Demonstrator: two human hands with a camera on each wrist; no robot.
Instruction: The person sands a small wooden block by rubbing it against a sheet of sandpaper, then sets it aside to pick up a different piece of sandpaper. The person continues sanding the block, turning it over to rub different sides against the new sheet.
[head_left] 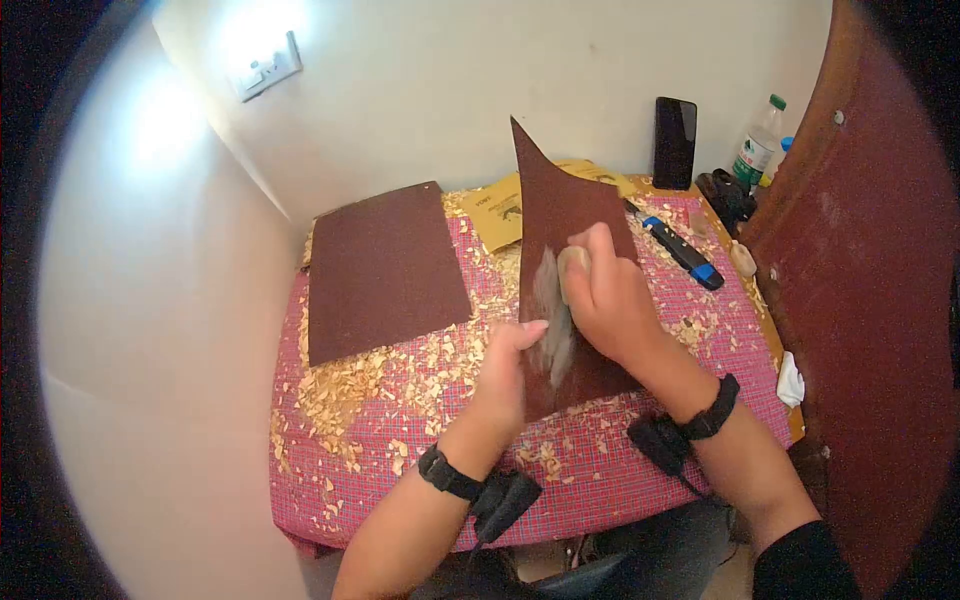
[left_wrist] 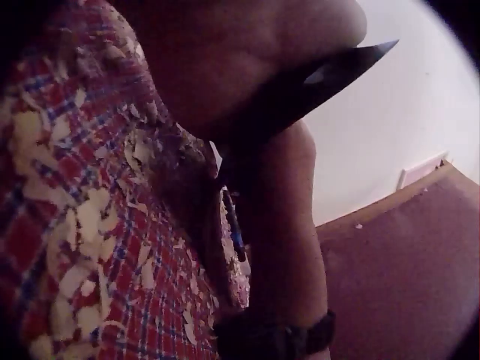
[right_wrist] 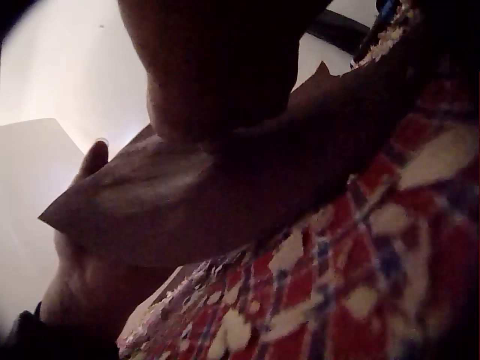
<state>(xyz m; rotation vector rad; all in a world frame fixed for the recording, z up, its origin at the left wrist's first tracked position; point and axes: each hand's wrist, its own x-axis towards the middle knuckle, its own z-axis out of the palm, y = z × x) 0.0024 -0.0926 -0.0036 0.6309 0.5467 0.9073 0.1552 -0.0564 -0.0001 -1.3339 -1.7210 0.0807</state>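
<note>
In the head view a dark brown sheet [head_left: 580, 200], probably sandpaper, is held raised and bent, with a pale grey dusty patch down its middle. My left hand [head_left: 505, 370] grips its left edge, thumb on the upper face and fingers hidden beneath. My right hand [head_left: 615, 305] pinches a small pale piece [head_left: 574, 277] against the dusty patch. The right wrist view shows the sheet [right_wrist: 165, 210] curving between the left hand [right_wrist: 90, 277] and the right hand [right_wrist: 217, 75]; the piece is hidden there.
Another brown sheet [head_left: 385, 270] lies at left on the checked cloth [head_left: 560, 500], among wood shavings [head_left: 345, 395]. Yellow sheets [head_left: 495, 210] lie behind. A blue-black cutter [head_left: 683, 252], a phone [head_left: 675, 143] and a bottle [head_left: 758, 148] are at right. Walls stand behind and left; a reddish panel [head_left: 870, 270] bounds the right.
</note>
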